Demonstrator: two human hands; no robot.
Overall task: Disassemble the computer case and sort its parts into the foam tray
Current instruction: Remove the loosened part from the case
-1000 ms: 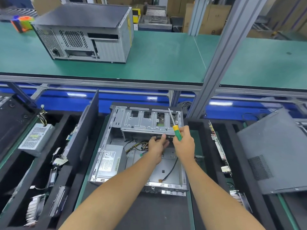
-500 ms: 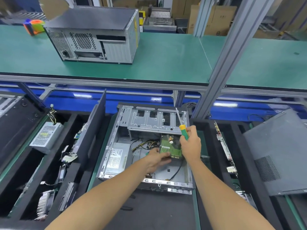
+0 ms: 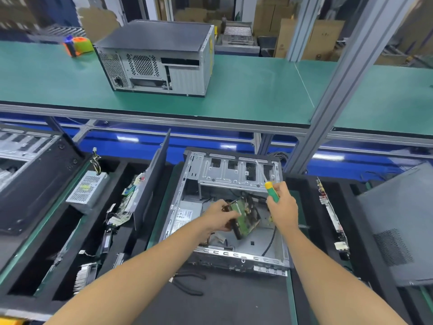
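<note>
An open grey computer case (image 3: 234, 254) lies flat in front of me, its drive cage (image 3: 236, 172) at the far end. My left hand (image 3: 222, 215) grips a hard drive (image 3: 246, 219), green circuit board up, tilted above the case floor. My right hand (image 3: 282, 207) holds a screwdriver (image 3: 271, 190) with a yellow and green handle, tip pointing up toward the cage. A power supply (image 3: 186, 215) with a white label sits in the case's left part. A black cable (image 3: 269, 242) runs along the case floor at the right.
A black foam tray (image 3: 121, 233) at my left holds a silver power supply (image 3: 87, 191), a side panel (image 3: 152, 181), boards and a heatsink (image 3: 85, 276). Another case (image 3: 159, 62) stands on the green shelf (image 3: 257, 90). A grey panel (image 3: 398, 224) lies at the right, and black pliers (image 3: 189, 283) lie near me.
My left hand has drawn the hard drive out from under the drive cage toward me and tilted it. My right hand with the screwdriver moved slightly right.
</note>
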